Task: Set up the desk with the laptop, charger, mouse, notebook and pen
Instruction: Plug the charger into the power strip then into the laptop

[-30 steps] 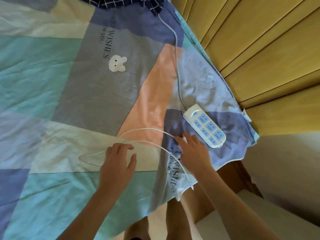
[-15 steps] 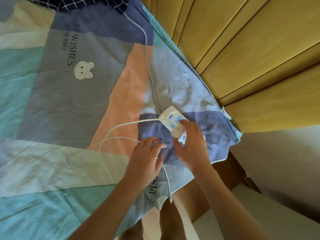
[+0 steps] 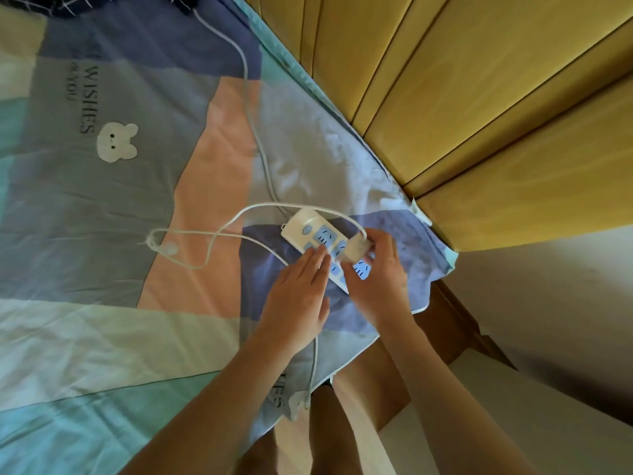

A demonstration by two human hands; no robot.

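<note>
A white power strip [image 3: 310,231] with blue sockets lies on the patchwork bedsheet [image 3: 102,207], near its right corner. My right hand [image 3: 376,279] grips the white charger brick [image 3: 356,250] and holds it against the strip's middle sockets. My left hand [image 3: 298,293] lies flat with its fingers apart, the fingertips pressing on the strip's left edge. The charger's thin white cable [image 3: 191,234] loops out to the left over the sheet, then runs under my left wrist to the bed's near edge. Laptop, mouse, notebook and pen are not in view.
The strip's grey cord [image 3: 250,108] runs up the sheet to a dark checked cloth [image 3: 102,1] at the top. Yellow wooden panels [image 3: 479,97] stand right of the bed. A wooden bed frame [image 3: 452,323] and pale floor [image 3: 548,320] lie at lower right.
My right hand has brought the charger brick onto the power strip. My left hand left the cable and moved right to press on the strip. The cable loop has shifted right.
</note>
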